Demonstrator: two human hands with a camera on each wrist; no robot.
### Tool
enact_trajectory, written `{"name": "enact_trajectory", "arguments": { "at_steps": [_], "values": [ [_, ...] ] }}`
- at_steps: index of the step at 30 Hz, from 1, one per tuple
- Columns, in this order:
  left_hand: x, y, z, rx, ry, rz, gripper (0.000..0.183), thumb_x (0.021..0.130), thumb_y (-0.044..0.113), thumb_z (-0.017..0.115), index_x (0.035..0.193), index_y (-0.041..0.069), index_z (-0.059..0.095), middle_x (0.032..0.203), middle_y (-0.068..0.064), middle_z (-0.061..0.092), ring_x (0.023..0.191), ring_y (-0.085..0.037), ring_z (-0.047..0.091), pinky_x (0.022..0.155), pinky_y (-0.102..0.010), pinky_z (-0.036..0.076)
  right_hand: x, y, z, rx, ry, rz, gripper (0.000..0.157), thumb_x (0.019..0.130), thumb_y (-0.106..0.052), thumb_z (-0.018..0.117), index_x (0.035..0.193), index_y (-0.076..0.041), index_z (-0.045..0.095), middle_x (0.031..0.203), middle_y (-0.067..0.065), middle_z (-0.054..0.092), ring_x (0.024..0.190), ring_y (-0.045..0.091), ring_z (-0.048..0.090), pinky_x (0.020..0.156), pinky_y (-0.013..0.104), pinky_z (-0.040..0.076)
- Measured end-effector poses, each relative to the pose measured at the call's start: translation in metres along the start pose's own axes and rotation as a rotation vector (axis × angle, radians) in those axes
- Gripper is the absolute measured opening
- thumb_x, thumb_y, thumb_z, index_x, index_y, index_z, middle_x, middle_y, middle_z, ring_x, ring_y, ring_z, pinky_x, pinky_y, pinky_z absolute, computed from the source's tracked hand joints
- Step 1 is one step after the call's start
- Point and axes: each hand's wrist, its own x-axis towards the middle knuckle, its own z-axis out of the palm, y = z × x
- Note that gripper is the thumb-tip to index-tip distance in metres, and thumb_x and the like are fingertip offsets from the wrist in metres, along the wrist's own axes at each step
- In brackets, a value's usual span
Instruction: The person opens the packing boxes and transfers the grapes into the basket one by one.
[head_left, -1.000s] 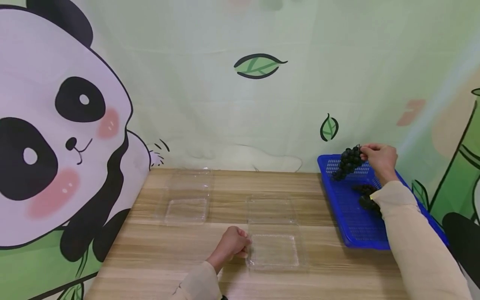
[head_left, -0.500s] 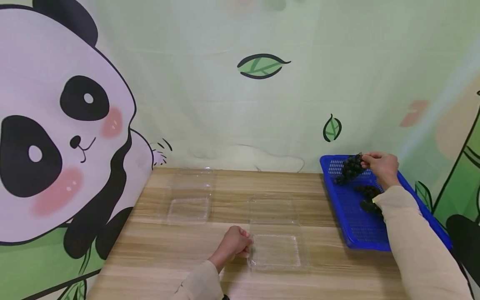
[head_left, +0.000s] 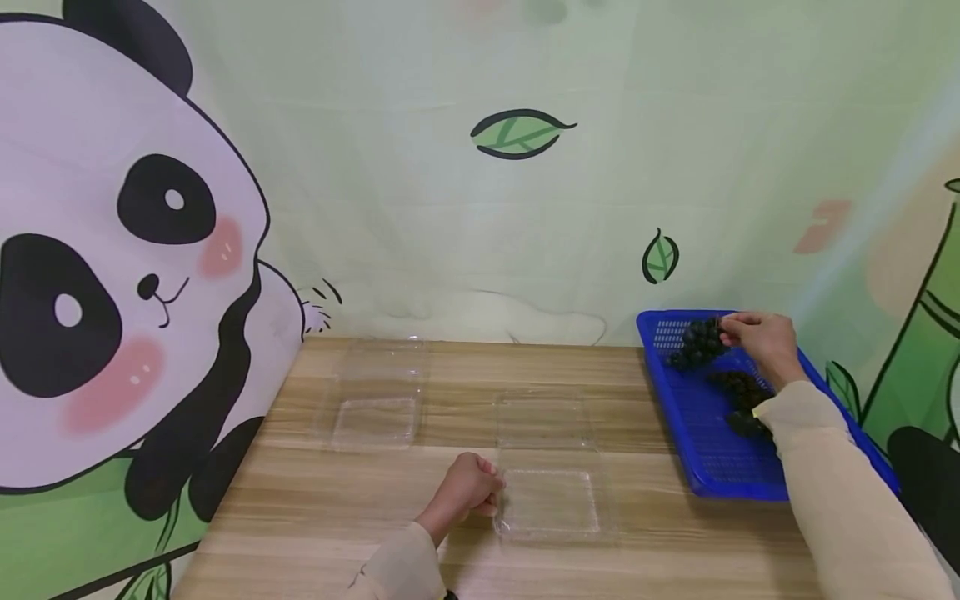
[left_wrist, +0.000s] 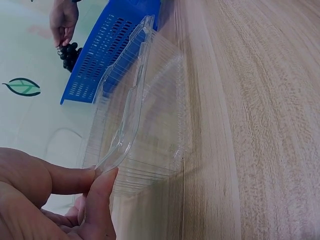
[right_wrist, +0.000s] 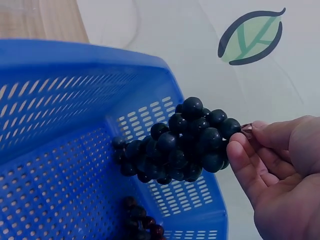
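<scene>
By its stem end, a bunch of dark grapes (right_wrist: 175, 145) is pinched between the thumb and fingers of my right hand (head_left: 763, 343). That bunch hangs at the far end of a blue plastic basket (head_left: 697, 467). Lower in the basket lie more dark grapes (head_left: 738, 392), partly covered by my right sleeve. My left hand (head_left: 467, 487) pinches the left rim of a clear plastic clamshell box (head_left: 551, 504), which stands with its lid laid back on the table. In the left wrist view the thumb and a finger grip that rim (left_wrist: 131, 115).
A second clear clamshell box (head_left: 375, 421) stands spread out at the back left of the wooden table (head_left: 315, 533). Behind the table hangs a printed cloth (head_left: 420, 208) with a panda and leaves. The basket takes up the table's right side.
My right hand has lowered the bunch of grapes a little, further down into the basket's far end. The left hand stays on the box rim.
</scene>
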Motion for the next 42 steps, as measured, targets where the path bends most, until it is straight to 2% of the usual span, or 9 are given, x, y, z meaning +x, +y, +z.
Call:
{"name": "enact_trajectory", "arguments": {
  "at_steps": [4, 7, 15, 19, 21, 27, 33, 38, 42],
  "values": [
    [-0.001, 0.0, 0.0, -0.004, -0.004, 0.009, 0.02, 0.091, -0.01, 0.064, 0.084, 0.003, 0.051, 0.062, -0.002, 0.05, 0.049, -0.007, 0.048, 0.046, -0.022, 0.05, -0.006, 0.006, -0.004, -0.019, -0.044, -0.002, 0.045, 0.106, -0.028, 0.059, 0.136, 0.005, 0.061, 0.091, -0.011, 0.071, 0.081, 0.006, 0.071, 0.101, 0.046, 0.051],
    [-0.002, 0.001, 0.0, -0.004, -0.004, 0.009, 0.02, 0.091, -0.01, 0.064, 0.083, 0.002, 0.052, 0.062, -0.002, 0.05, 0.048, -0.007, 0.048, 0.046, -0.021, 0.049, -0.011, 0.012, -0.005, -0.043, -0.076, -0.018, 0.045, 0.107, -0.029, 0.058, 0.136, 0.005, 0.061, 0.091, -0.011, 0.072, 0.081, 0.006, 0.071, 0.105, 0.053, 0.046],
    [-0.002, 0.001, 0.001, 0.0, -0.002, 0.009, 0.021, 0.091, -0.01, 0.064, 0.081, 0.003, 0.051, 0.06, -0.002, 0.05, 0.047, -0.007, 0.047, 0.044, -0.02, 0.047, -0.022, 0.024, -0.008, -0.095, -0.132, -0.072, 0.047, 0.106, -0.03, 0.059, 0.135, 0.007, 0.061, 0.1, -0.001, 0.074, 0.085, 0.01, 0.073, 0.101, 0.054, 0.049],
    [-0.001, -0.001, 0.001, -0.002, -0.003, 0.018, 0.021, 0.09, -0.011, 0.064, 0.081, 0.003, 0.051, 0.06, -0.001, 0.05, 0.046, -0.006, 0.047, 0.044, -0.019, 0.047, -0.026, 0.026, -0.009, -0.106, -0.152, -0.069, 0.046, 0.107, -0.029, 0.059, 0.134, 0.008, 0.061, 0.099, -0.002, 0.074, 0.082, 0.006, 0.071, 0.092, 0.044, 0.056],
    [-0.001, -0.001, 0.002, -0.003, -0.003, 0.022, 0.021, 0.09, -0.011, 0.064, 0.081, 0.003, 0.051, 0.06, -0.001, 0.049, 0.046, -0.006, 0.047, 0.044, -0.019, 0.047, -0.029, 0.027, -0.01, -0.114, -0.165, -0.071, 0.046, 0.107, -0.028, 0.058, 0.134, 0.009, 0.06, 0.1, 0.002, 0.075, 0.081, 0.004, 0.07, 0.091, 0.044, 0.056],
    [0.0, -0.002, 0.001, -0.001, -0.005, 0.023, 0.021, 0.091, -0.01, 0.065, 0.081, 0.003, 0.052, 0.06, -0.001, 0.05, 0.047, -0.006, 0.048, 0.045, -0.019, 0.049, -0.037, 0.03, -0.013, -0.136, -0.22, -0.04, 0.048, 0.108, -0.028, 0.055, 0.137, 0.009, 0.058, 0.111, 0.011, 0.074, 0.087, 0.01, 0.072, 0.103, 0.061, 0.045],
    [0.0, 0.001, 0.001, 0.003, -0.009, 0.019, 0.021, 0.092, -0.009, 0.065, 0.082, 0.003, 0.052, 0.06, -0.001, 0.049, 0.048, -0.006, 0.047, 0.046, -0.02, 0.049, -0.044, 0.034, -0.014, -0.143, -0.248, -0.031, 0.046, 0.109, -0.025, 0.053, 0.137, 0.011, 0.058, 0.12, 0.019, 0.071, 0.096, 0.02, 0.073, 0.104, 0.061, 0.045],
    [0.0, 0.0, 0.001, 0.007, -0.009, 0.019, 0.022, 0.092, -0.009, 0.065, 0.081, 0.004, 0.051, 0.06, -0.001, 0.049, 0.048, -0.006, 0.046, 0.045, -0.019, 0.047, -0.052, 0.038, -0.016, -0.149, -0.265, -0.043, 0.047, 0.108, -0.027, 0.056, 0.135, 0.012, 0.059, 0.117, 0.018, 0.073, 0.092, 0.017, 0.073, 0.103, 0.061, 0.046],
    [0.001, 0.0, 0.002, 0.013, -0.007, 0.017, 0.023, 0.091, -0.009, 0.065, 0.079, 0.004, 0.052, 0.059, -0.001, 0.049, 0.046, -0.006, 0.046, 0.044, -0.019, 0.047, -0.056, 0.043, -0.016, -0.151, -0.269, -0.065, 0.045, 0.107, -0.025, 0.057, 0.132, 0.013, 0.06, 0.11, 0.016, 0.075, 0.088, 0.016, 0.074, 0.091, 0.046, 0.057]
  ]
}}
